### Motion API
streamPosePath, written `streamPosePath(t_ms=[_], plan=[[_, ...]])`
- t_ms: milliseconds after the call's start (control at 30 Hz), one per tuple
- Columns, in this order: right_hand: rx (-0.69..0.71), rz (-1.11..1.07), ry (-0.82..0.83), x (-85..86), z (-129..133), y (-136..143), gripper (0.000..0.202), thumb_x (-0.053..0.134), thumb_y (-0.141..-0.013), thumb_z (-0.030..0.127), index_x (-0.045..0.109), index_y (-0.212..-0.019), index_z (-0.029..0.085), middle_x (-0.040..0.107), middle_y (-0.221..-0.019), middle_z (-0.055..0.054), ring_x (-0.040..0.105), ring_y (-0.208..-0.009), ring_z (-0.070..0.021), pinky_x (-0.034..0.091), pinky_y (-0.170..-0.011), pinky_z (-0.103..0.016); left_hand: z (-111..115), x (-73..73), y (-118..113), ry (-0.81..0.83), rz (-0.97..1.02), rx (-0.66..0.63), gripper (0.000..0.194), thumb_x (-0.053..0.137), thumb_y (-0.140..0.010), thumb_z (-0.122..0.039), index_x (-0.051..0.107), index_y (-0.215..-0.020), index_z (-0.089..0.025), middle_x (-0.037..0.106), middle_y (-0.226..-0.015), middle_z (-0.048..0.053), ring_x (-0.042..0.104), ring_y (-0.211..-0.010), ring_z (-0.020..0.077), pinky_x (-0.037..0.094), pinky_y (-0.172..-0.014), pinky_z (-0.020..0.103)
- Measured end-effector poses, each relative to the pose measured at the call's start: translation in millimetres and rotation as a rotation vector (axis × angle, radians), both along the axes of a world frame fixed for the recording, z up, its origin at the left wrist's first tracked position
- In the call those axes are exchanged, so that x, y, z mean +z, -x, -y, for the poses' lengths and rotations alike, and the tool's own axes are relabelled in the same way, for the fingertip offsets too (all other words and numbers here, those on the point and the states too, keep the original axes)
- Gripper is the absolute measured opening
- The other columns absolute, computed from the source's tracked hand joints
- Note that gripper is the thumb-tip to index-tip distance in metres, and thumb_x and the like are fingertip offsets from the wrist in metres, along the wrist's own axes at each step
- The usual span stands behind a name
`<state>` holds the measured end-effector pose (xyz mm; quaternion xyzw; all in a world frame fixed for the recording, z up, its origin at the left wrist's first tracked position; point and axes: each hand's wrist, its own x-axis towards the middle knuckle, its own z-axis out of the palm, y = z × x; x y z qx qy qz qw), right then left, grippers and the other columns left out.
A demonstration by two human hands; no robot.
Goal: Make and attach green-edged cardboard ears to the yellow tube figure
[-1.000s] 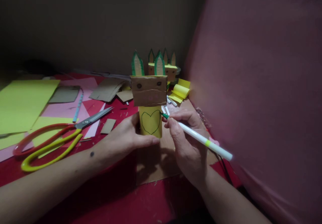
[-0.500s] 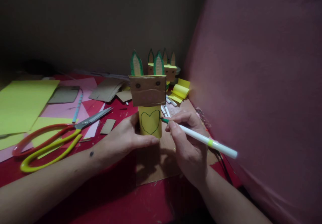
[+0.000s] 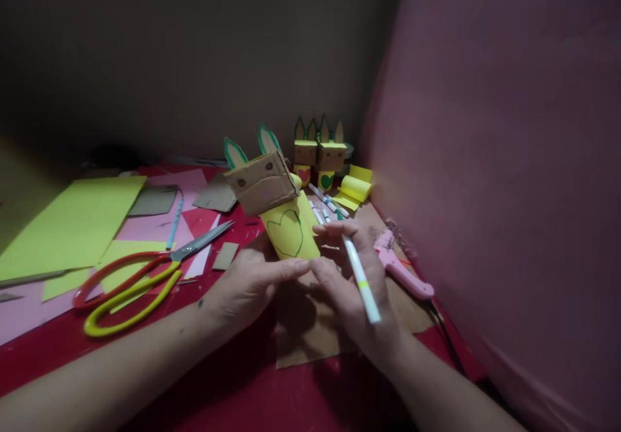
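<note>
A cardboard bunny figure (image 3: 264, 183) with green-edged ears leans to the left. Its yellow paper body carries a green heart outline, uncoloured inside. My left hand (image 3: 257, 277) is closed round the lower body, thumb along the bottom edge. Close by on the right, my right hand (image 3: 352, 277) has a white marker (image 3: 361, 280) with a yellow band tucked between its fingers; the marker's tip is hidden. The right fingertips are at the bottom right of the yellow body, and whether they press on it I cannot tell.
Red-and-yellow-handled scissors (image 3: 150, 273) lie left among yellow sheets (image 3: 72, 222) and cardboard scraps. Two similar bunny figures (image 3: 320, 154) stand behind, near several markers (image 3: 330, 202) and curled yellow paper (image 3: 356, 187). A pink glue gun (image 3: 402, 267) lies right, beside the pink surface (image 3: 509, 193).
The bunny figure has tipped from upright to the left. The marker has left the heart outline and swung steeper in my right hand, whose fingers have come to the figure's base.
</note>
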<state>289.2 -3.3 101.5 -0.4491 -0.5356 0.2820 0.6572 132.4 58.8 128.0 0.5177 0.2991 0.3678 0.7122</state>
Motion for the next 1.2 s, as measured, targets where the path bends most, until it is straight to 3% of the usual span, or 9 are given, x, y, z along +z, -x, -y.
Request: streamPosePath(t_ms=[167,333,433,533,667,767,967,1100,1200], plan=[[0.055,0.184,0.018,-6.0,-5,-3,0.050,0.093,-0.094,0.032,0.066,-0.136,0.031,0.081,-0.122,-0.006,0.080,-0.111,-0.0286,0.068,-0.103,-0.049,-7,-8.8,6,0.035,0.051,0.017,0.071,0.106,-0.072,-0.043,0.084,-0.136,-0.020,0.092,-0.127,0.015,0.082,-0.135,0.0442,0.066,-0.120,0.055],[0.081,0.144,-0.034,-8.7,-13,4,0.045,0.079,-0.093,0.017,0.064,-0.133,0.032,0.080,-0.117,-0.002,0.080,-0.098,-0.0240,0.070,-0.091,-0.041,-5,-9.2,19,0.042,0.061,-0.009,0.065,0.107,-0.074,-0.052,0.086,-0.127,-0.020,0.090,-0.133,0.016,0.080,-0.138,0.0424,0.060,-0.128,0.052],[0.120,0.127,-0.040,-4.3,-15,10,0.049,0.084,-0.085,0.017,0.066,-0.128,0.033,0.080,-0.118,-0.003,0.080,-0.103,-0.0266,0.070,-0.091,-0.042,-1,-7.3,24,0.030,0.060,-0.009,0.062,0.105,-0.079,-0.045,0.084,-0.133,-0.023,0.089,-0.135,0.013,0.077,-0.143,0.0400,0.056,-0.131,0.051],[0.172,0.083,-0.003,2.8,-13,14,0.043,0.083,-0.085,0.020,0.067,-0.123,0.034,0.078,-0.101,0.001,0.078,-0.086,-0.0244,0.069,-0.077,-0.038,-1,-10.3,26,0.008,0.067,0.014,0.065,0.105,-0.077,-0.046,0.083,-0.134,-0.024,0.088,-0.137,0.012,0.076,-0.144,0.0389,0.055,-0.130,0.049],[0.237,0.012,0.090,11.4,-13,19,0.029,0.081,-0.093,0.029,0.067,-0.119,0.032,0.074,-0.085,0.005,0.075,-0.073,-0.0212,0.064,-0.068,-0.033,-1,-17.1,32,-0.004,0.068,0.064,0.051,0.105,-0.078,-0.051,0.083,-0.115,-0.022,0.088,-0.119,0.008,0.079,-0.118,0.0302,0.063,-0.096,0.035],[0.257,-0.047,0.163,15.0,-21,23,0.028,0.082,-0.097,0.041,0.067,-0.117,0.029,0.076,-0.085,0.004,0.074,-0.072,-0.0208,0.063,-0.066,-0.033,1,-20.3,35,-0.011,0.073,0.081,0.046,0.102,-0.086,-0.051,0.079,-0.112,-0.020,0.082,-0.106,0.004,0.073,-0.093,0.0205,0.056,-0.074,0.029],[0.178,-0.061,0.175,20.0,-37,34,0.026,0.083,-0.088,0.035,0.068,-0.107,0.027,0.071,-0.082,0.006,0.069,-0.072,-0.0194,0.057,-0.065,-0.031,4,-26.7,35,-0.036,0.057,0.100,0.032,0.086,-0.105,-0.046,0.074,-0.117,-0.019,0.074,-0.105,0.001,0.067,-0.084,0.0166,0.059,-0.074,0.031],[0.129,-0.043,0.155,20.5,-34,35,0.026,0.082,-0.086,0.034,0.069,-0.107,0.028,0.073,-0.085,0.005,0.070,-0.072,-0.0202,0.057,-0.065,-0.032,16,-23.8,42,0.000,-0.060,-0.005,0.039,0.090,-0.093,-0.053,0.076,-0.105,-0.019,0.072,-0.089,0.000,0.063,-0.070,0.0149,0.052,-0.063,0.027],[0.100,-0.027,0.138,18.6,-31,32,0.023,0.081,-0.086,0.033,0.070,-0.106,0.029,0.071,-0.080,0.006,0.068,-0.071,-0.0207,0.056,-0.064,-0.033,41,-6.5,58,-0.018,-0.221,-0.151,0.021,0.090,-0.081,-0.038,0.080,-0.084,-0.021,0.061,-0.061,-0.004,0.050,-0.053,0.0136,0.039,-0.052,0.027]])
